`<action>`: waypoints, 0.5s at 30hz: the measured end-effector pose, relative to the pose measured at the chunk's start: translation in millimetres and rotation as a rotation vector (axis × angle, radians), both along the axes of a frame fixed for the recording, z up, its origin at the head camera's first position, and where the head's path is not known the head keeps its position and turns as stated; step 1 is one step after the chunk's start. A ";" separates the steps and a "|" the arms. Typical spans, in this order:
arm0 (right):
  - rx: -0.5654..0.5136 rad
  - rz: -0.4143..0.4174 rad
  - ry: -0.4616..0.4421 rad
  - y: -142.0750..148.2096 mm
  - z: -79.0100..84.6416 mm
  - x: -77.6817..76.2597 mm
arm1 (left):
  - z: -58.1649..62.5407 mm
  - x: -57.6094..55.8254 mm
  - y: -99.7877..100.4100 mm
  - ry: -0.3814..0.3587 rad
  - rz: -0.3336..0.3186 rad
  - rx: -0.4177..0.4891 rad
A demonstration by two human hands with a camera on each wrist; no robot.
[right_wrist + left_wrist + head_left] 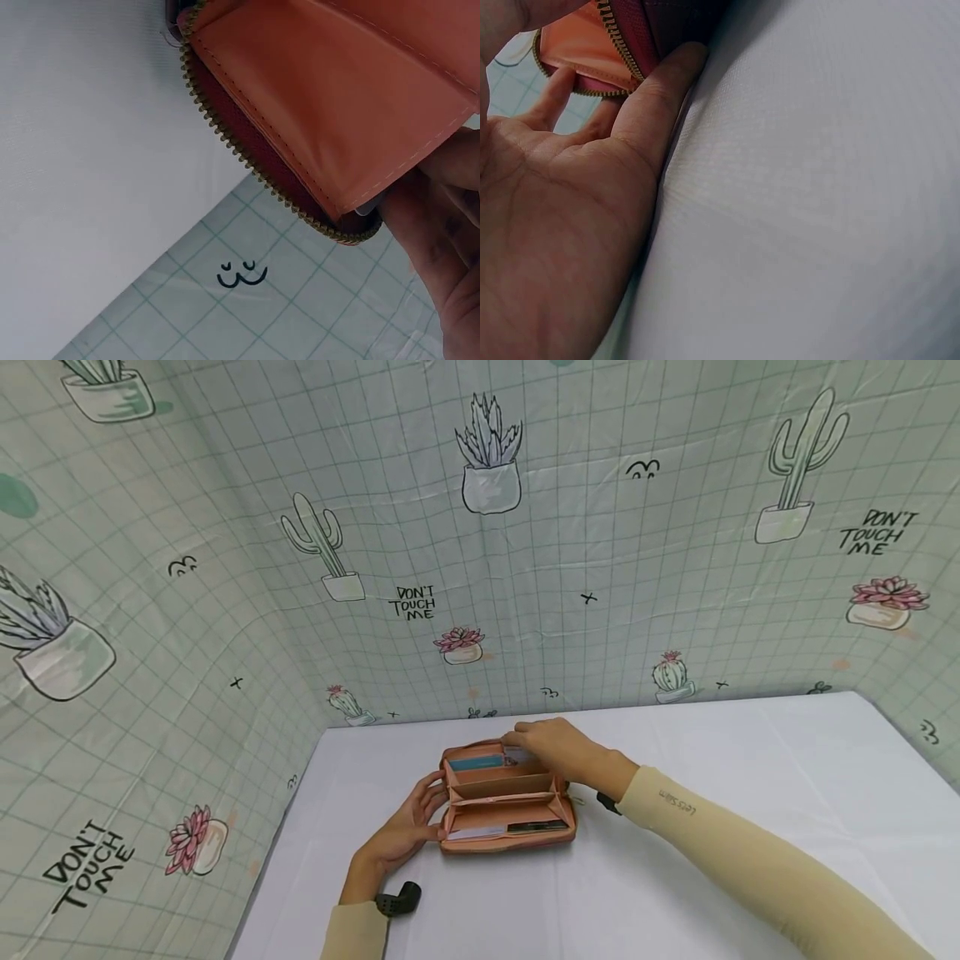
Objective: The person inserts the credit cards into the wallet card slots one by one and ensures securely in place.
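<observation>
A salmon-orange zip-around wallet lies unzipped and spread on the white table, its brass zipper teeth seen in both wrist views. My left hand holds its left side, with the thumb at the near corner and the other fingers along the edge. Over the far right part, my right hand reaches into the far pocket. Its fingers pinch a pale card, mostly hidden by the hand and pocket. A blue card sits in the far pocket; a white card and a black card are in the near one.
The white table runs up to a cloth backdrop with cactus prints at the back and sides. A black wrist strap is on the left wrist.
</observation>
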State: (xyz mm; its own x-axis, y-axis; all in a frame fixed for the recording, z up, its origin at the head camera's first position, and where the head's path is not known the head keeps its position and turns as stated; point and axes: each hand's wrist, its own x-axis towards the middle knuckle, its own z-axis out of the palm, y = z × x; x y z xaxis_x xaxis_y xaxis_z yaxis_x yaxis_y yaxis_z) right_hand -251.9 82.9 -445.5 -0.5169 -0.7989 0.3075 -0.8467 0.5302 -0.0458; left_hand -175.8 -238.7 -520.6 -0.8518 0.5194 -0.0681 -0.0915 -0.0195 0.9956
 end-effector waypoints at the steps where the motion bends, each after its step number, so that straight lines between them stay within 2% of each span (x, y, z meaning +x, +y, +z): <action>1: -0.008 0.004 0.001 0.2 -0.9 0.1 | 0.0 -0.1 -0.2 0.001 -0.001 0.002; 15: 0.020 0.001 0.070 -4.1 -6.4 3.4 | 0.8 0.9 -0.4 0.014 -0.004 0.010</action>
